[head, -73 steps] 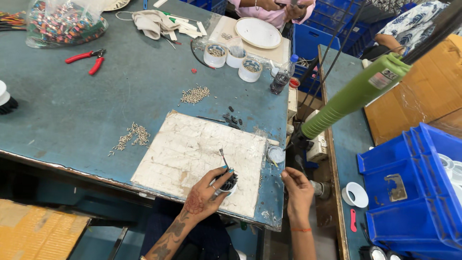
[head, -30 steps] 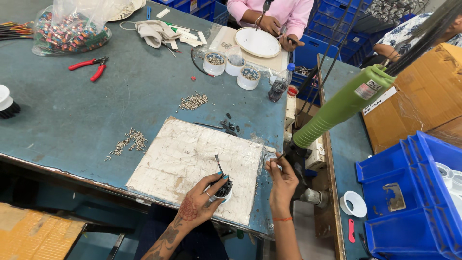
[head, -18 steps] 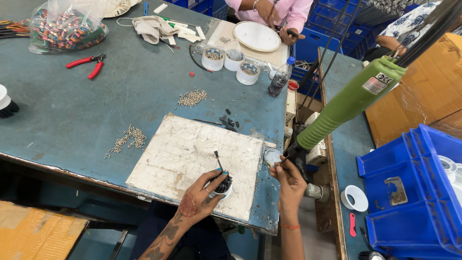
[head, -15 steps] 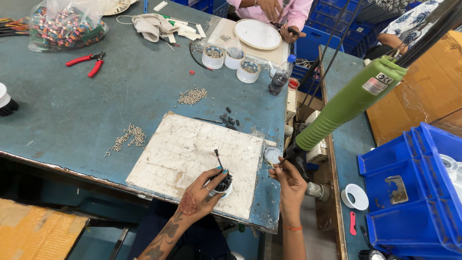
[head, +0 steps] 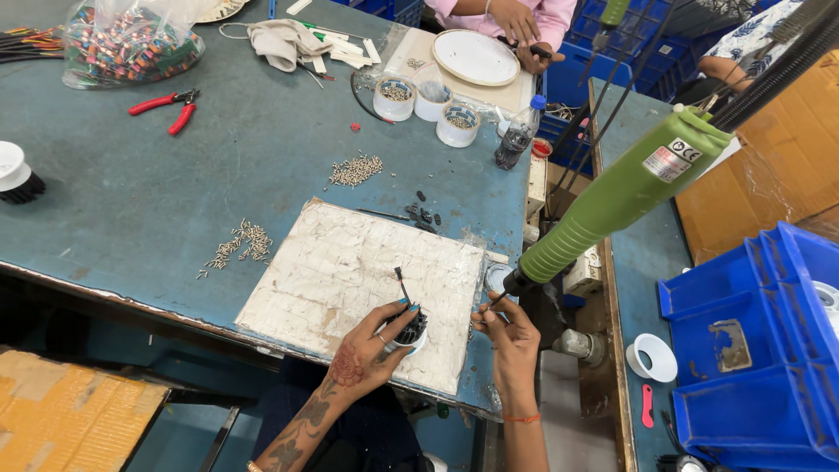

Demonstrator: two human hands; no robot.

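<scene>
Nearest, the left hand [head: 374, 341] has its fingers closed around a small dark round part [head: 409, 329] with a thin wire standing up from it, pressed on the worn white board [head: 350, 280]. Just beside it, the right hand [head: 507, 328] pinches a tiny piece, too small to tell, at the tip of the hanging green power screwdriver [head: 620, 197]. Farther out on the blue tabletop [head: 131, 192] lie loose piles of small metal screws [head: 238, 245], then red pliers [head: 166, 107] and three small white tubs [head: 424, 103].
</scene>
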